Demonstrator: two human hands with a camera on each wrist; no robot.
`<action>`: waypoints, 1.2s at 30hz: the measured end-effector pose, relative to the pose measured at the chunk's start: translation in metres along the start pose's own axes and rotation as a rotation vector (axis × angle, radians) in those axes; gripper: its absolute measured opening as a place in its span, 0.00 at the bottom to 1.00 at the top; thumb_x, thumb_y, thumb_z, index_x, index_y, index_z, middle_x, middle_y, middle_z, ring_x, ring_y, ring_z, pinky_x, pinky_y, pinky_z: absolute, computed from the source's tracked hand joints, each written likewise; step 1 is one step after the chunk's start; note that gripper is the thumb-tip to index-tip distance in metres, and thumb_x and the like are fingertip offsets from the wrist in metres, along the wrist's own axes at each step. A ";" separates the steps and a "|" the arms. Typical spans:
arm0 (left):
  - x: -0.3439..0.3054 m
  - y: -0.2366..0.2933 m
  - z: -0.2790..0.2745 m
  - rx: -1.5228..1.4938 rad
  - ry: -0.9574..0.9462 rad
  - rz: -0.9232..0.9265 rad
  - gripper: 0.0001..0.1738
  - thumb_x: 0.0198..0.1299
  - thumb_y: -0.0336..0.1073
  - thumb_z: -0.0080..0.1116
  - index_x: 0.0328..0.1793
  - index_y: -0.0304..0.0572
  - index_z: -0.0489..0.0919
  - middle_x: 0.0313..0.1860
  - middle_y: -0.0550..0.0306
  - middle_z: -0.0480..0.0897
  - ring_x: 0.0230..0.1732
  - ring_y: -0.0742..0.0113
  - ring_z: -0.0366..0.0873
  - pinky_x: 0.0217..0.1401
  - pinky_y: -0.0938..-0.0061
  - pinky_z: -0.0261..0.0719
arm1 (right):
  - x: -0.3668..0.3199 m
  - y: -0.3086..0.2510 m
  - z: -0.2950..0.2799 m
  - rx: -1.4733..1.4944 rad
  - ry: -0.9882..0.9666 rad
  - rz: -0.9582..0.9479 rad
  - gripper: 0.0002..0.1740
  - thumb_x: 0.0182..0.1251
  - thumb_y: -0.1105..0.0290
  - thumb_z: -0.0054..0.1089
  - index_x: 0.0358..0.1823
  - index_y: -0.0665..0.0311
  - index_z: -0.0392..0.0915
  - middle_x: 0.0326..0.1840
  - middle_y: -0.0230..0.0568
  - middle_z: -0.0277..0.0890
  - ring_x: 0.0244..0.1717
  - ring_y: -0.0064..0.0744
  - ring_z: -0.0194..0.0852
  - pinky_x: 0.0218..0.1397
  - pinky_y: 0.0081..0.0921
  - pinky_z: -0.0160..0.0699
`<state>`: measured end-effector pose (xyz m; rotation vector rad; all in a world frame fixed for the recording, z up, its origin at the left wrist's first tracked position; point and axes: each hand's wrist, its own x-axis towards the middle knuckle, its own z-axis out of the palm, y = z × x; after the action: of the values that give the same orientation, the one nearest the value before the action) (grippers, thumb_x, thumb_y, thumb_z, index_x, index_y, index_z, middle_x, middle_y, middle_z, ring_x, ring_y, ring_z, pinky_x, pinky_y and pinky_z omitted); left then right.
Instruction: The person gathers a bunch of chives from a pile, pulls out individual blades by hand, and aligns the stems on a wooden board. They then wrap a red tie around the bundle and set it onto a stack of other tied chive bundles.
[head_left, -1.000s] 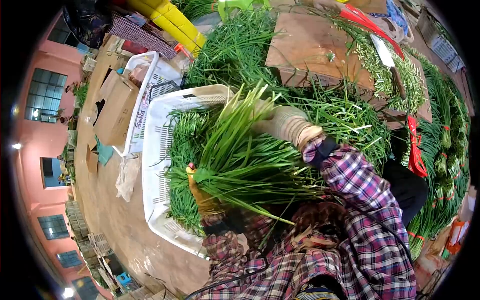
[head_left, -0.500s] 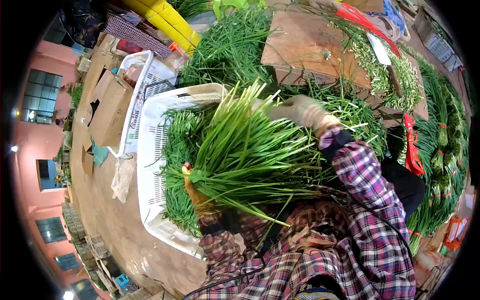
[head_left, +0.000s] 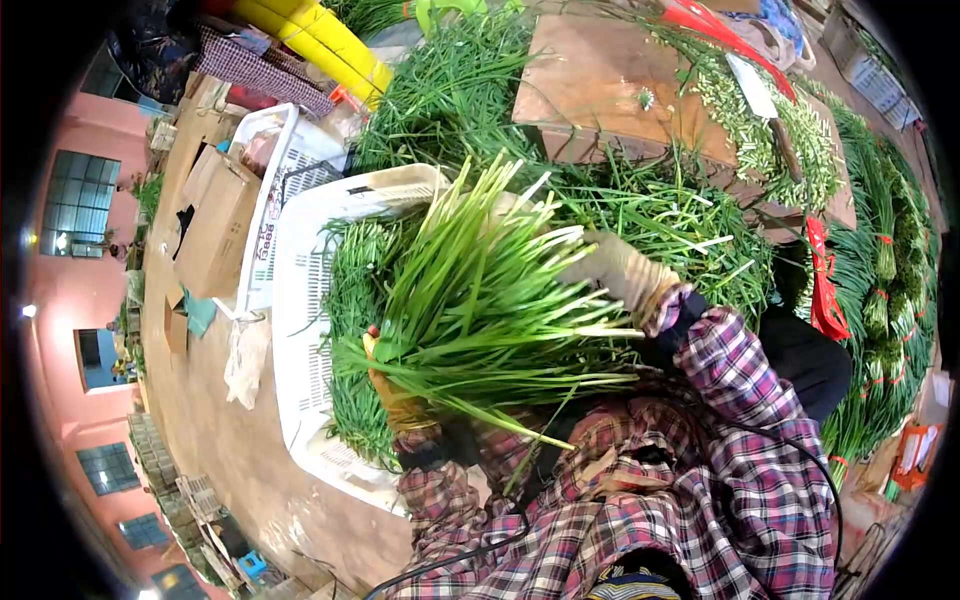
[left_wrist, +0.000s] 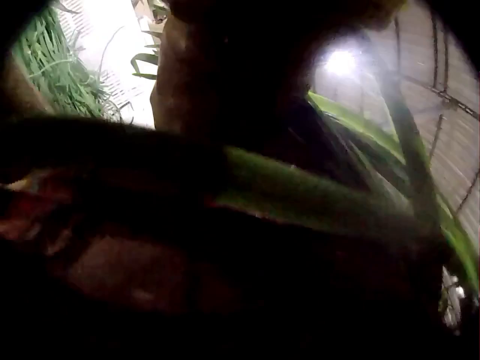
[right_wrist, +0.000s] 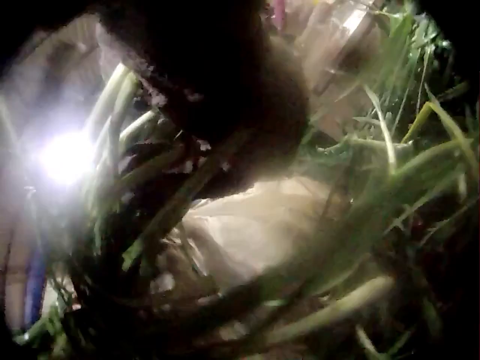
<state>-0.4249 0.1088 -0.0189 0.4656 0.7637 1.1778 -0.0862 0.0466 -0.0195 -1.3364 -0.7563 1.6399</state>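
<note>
A large loose bunch of garlic chives (head_left: 480, 290) lies across the front in the head view, its pale cut ends fanned out up and to the right. My left hand (head_left: 395, 395), in a yellowish glove with the thumb up, grips the bunch on its lower left side. Beside the pale ends is my right hand (head_left: 622, 275) in a light glove, its fingers reaching in among the stems. Those fingertips are hidden, so I cannot tell whether they hold any. Green blades (left_wrist: 300, 184) cross the dark left wrist view; stems (right_wrist: 330, 307) surround the glove in the right wrist view.
A white plastic basket (head_left: 302, 345) with cut chives stands under the bunch on the left. Behind are heaped chives (head_left: 445, 85) and a wooden block (head_left: 610, 75) with a knife (head_left: 755, 90) on short trimmings. Tied bundles (head_left: 885, 250) line the right; a cardboard box (head_left: 218, 215) stands left.
My right hand has drawn back to the right and downward along the bunch, and the pale ends spread wider. The left hand keeps its hold. The head view has shifted slightly.
</note>
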 end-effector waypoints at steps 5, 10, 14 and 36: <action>-0.001 0.001 -0.019 0.326 0.066 0.064 0.17 0.65 0.49 0.42 0.53 0.49 0.71 0.45 0.53 0.76 0.40 0.60 0.76 0.42 0.62 0.79 | 0.005 -0.062 -0.013 0.025 0.349 -0.270 0.11 0.51 0.74 0.63 0.37 0.69 0.76 0.24 0.34 0.76 0.22 0.21 0.72 0.23 0.16 0.70; 0.001 -0.005 -0.044 0.335 0.150 0.065 0.20 0.66 0.47 0.41 0.57 0.45 0.69 0.47 0.53 0.76 0.41 0.61 0.76 0.42 0.66 0.79 | -0.007 -0.040 -0.061 0.150 0.505 -0.192 0.07 0.51 0.73 0.60 0.33 0.66 0.78 0.24 0.33 0.75 0.19 0.21 0.70 0.18 0.18 0.68; -0.001 -0.001 -0.024 0.244 0.207 -0.042 0.24 0.64 0.48 0.44 0.62 0.43 0.66 0.49 0.50 0.75 0.41 0.60 0.76 0.42 0.65 0.79 | -0.022 -0.015 -0.038 0.219 -0.004 -0.044 0.27 0.54 0.76 0.58 0.59 0.65 0.66 0.44 0.39 0.77 0.42 0.23 0.74 0.43 0.19 0.78; -0.029 -0.005 0.016 0.388 0.303 -0.022 0.26 0.63 0.53 0.38 0.54 0.39 0.70 0.45 0.48 0.77 0.39 0.55 0.77 0.40 0.64 0.79 | -0.039 -0.037 -0.020 0.043 0.196 -0.276 0.19 0.53 0.65 0.60 0.48 0.61 0.76 0.32 0.30 0.76 0.29 0.18 0.70 0.28 0.17 0.71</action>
<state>-0.4152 0.0811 -0.0038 0.6029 1.2678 1.0937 -0.0561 0.0269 0.0248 -1.2778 -0.7461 1.2812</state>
